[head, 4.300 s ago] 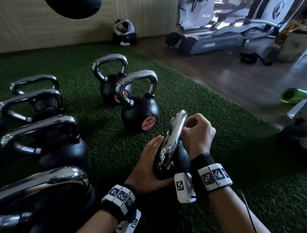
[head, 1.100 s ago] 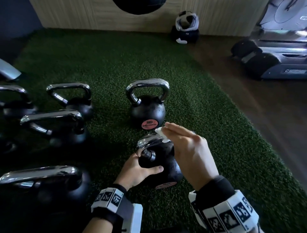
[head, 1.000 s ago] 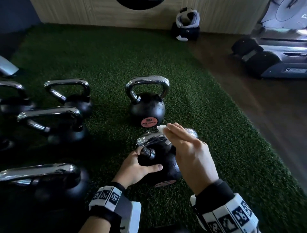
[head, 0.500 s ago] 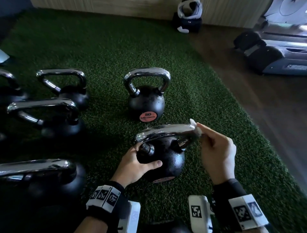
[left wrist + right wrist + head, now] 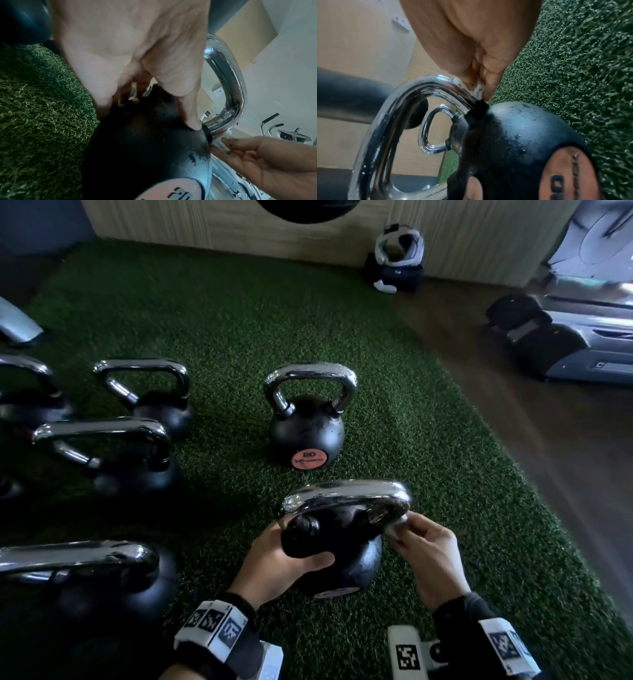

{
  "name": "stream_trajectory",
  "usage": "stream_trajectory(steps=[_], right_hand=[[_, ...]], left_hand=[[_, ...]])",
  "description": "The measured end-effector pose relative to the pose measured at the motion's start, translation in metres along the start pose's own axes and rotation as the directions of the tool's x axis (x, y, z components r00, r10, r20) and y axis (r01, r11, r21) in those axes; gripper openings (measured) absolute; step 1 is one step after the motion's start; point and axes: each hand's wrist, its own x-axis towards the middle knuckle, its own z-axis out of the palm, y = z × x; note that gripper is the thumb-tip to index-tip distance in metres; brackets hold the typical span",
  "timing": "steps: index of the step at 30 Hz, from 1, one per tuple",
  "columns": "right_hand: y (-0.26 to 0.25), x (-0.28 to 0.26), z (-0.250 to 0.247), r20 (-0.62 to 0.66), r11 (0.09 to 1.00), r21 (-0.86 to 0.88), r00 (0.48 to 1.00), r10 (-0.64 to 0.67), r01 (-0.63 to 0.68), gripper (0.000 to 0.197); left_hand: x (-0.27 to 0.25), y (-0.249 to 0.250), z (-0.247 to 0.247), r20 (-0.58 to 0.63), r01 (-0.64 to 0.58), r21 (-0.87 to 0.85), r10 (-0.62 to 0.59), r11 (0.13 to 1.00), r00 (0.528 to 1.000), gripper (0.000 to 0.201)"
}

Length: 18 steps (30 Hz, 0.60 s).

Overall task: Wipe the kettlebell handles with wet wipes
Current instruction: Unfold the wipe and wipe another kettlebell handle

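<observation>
The near kettlebell (image 5: 337, 556) sits on the green turf (image 5: 462, 491), tipped toward the camera, chrome handle (image 5: 346, 494) beaded with droplets. The right hand (image 5: 428, 549) has its grip pinched on a white wet wipe (image 5: 476, 88), pressing it against the handle's right leg just above the black collar. The left hand (image 5: 281, 563) cups the bell's left shoulder, thumb wrapped across its front. A second kettlebell (image 5: 308, 433) stands upright just behind.

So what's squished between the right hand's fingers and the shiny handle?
A white wet wipe. The right hand pinches it against the chrome handle, just above the black ball; the right wrist view shows it best.
</observation>
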Motion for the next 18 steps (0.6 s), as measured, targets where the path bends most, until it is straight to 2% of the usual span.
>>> stream_trajectory(steps=[4, 7, 9, 10, 12, 14, 16, 18], right_hand=[[-0.011, 0.004, -0.011, 0.034, 0.974, -0.220, 0.999, -0.040, 0.047, 0.006], [-0.031, 0.004, -0.022, -0.070, 0.903, -0.407, 0.981, -0.183, 0.139, 0.015], [-0.050, -0.001, -0.023, -0.100, 0.894, -0.373, 0.948, -0.304, 0.247, 0.014], [-0.061, -0.005, -0.021, -0.085, 0.879, -0.359, 0.927, -0.364, 0.313, 0.016], [-0.080, -0.017, -0.013, 0.018, 0.799, -0.392, 0.872, -0.489, 0.456, 0.020], [-0.097, -0.035, 0.003, 0.150, 0.725, -0.380, 0.811, -0.565, 0.575, 0.021], [-0.106, -0.048, 0.019, 0.272, 0.708, -0.324, 0.778, -0.566, 0.628, 0.024], [-0.109, -0.055, 0.033, 0.339, 0.682, -0.317, 0.751, -0.567, 0.659, 0.020]], left_hand=[[-0.001, -0.005, 0.002, 0.014, 0.040, -0.011, -0.039, 0.999, 0.999, 0.057], [0.000, -0.003, -0.009, 0.101, 0.066, -0.025, -0.064, 0.997, 0.993, 0.045], [0.000, 0.001, -0.022, 0.120, 0.075, -0.145, -0.057, 0.987, 0.991, 0.044], [-0.002, 0.003, -0.028, 0.065, 0.080, -0.258, -0.065, 0.963, 0.996, 0.042], [-0.010, 0.013, -0.043, -0.167, -0.009, -0.391, -0.062, 0.920, 0.984, 0.037], [-0.023, 0.036, -0.055, -0.357, -0.191, -0.366, 0.052, 0.911, 0.933, 0.024], [-0.040, 0.070, -0.063, -0.370, -0.328, -0.354, 0.190, 0.876, 0.909, 0.021], [-0.047, 0.098, -0.064, -0.258, -0.333, -0.379, 0.246, 0.864, 0.934, 0.024]])
